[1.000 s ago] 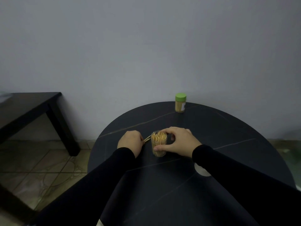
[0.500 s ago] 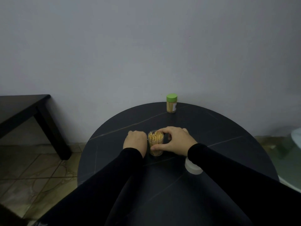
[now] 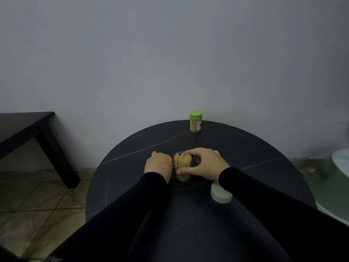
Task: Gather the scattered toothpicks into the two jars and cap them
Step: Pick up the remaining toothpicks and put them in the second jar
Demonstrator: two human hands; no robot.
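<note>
An uncapped clear jar point(image 3: 182, 166) full of upright toothpicks stands in the middle of the round black table point(image 3: 245, 148). My right hand point(image 3: 203, 164) wraps around it from the right, thumb low on its front. My left hand point(image 3: 158, 164) rests on the table just left of the jar, fingers curled; a thin toothpick end seems to poke out toward the jar. A second jar point(image 3: 195, 121) with a green cap stands at the table's far edge. A white cap point(image 3: 220, 193) lies on the table under my right forearm, partly hidden.
A dark side table point(image 3: 28, 127) stands to the left over a tiled floor point(image 3: 37, 195). A pale wall rises right behind the round table. A pale round object point(image 3: 341, 161) shows at the right edge.
My left hand has slid right, close up against the open jar. The toothpicks sticking out of it a second ago are now almost hidden. My head has turned slightly.
</note>
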